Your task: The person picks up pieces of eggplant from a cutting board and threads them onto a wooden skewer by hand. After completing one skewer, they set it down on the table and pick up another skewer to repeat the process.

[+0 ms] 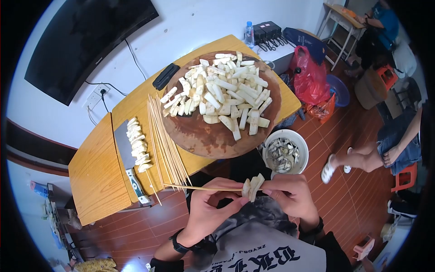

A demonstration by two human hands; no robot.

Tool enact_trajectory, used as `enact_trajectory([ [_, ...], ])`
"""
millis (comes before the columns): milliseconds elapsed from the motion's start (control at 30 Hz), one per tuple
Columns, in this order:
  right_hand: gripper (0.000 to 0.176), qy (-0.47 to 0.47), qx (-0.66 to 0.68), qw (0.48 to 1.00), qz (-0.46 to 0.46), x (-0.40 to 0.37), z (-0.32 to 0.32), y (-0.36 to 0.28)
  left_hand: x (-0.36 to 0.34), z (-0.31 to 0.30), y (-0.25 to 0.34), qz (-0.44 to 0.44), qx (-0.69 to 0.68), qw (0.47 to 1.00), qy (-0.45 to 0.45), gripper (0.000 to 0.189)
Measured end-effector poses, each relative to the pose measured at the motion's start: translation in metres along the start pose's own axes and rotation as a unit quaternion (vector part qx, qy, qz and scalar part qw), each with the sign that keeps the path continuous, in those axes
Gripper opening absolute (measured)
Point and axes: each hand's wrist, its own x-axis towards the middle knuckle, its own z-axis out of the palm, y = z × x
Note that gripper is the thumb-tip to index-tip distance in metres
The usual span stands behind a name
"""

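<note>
A wooden table (pixel 97 172) carries a round chopping board (pixel 199 136) heaped with pale cut strips (pixel 226 90), with a loose bundle of bamboo sticks (pixel 165 140) beside it. Below the table's near edge, the left hand (pixel 210 208) pinches a single skewer (pixel 199 187) held level. The right hand (pixel 292 197) grips a few vegetable slices (pixel 253 186) at the skewer's tip, in front of the person's chest.
</note>
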Motion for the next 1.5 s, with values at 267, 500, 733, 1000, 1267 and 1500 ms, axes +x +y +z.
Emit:
enact_trajectory([
  [267, 0.014, 0.065, 0.047, 0.996, 0.025, -0.004, -0.005, 0.006, 0.025, -0.033, 0.024, -0.027, 0.091, 0.995, 0.023, 0.026],
  [500, 0.011, 0.096, 0.075, 0.991, 0.053, -0.009, -0.01, 0.011, 0.086, -0.032, 0.056, 0.182, 0.502, 0.834, 0.141, 0.019],
  [733, 0.009, 0.125, 0.07, 0.988, 0.054, -0.016, -0.02, 0.014, 0.114, -0.041, 0.048, 0.223, 0.59, 0.768, 0.109, 0.02],
  [1000, 0.01, 0.128, 0.094, 0.984, 0.079, -0.012, -0.017, 0.017, 0.099, -0.046, 0.054, 0.184, 0.487, 0.843, 0.137, 0.025],
  [1267, 0.01, 0.114, 0.096, 0.986, 0.079, -0.006, -0.008, 0.019, 0.049, -0.077, 0.05, 0.014, -0.091, 0.99, 0.103, 0.029],
  [1500, 0.011, 0.088, 0.096, 0.988, 0.078, -0.001, 0.0, 0.016, 0.032, -0.081, 0.054, -0.025, -0.193, 0.976, 0.101, 0.032],
])
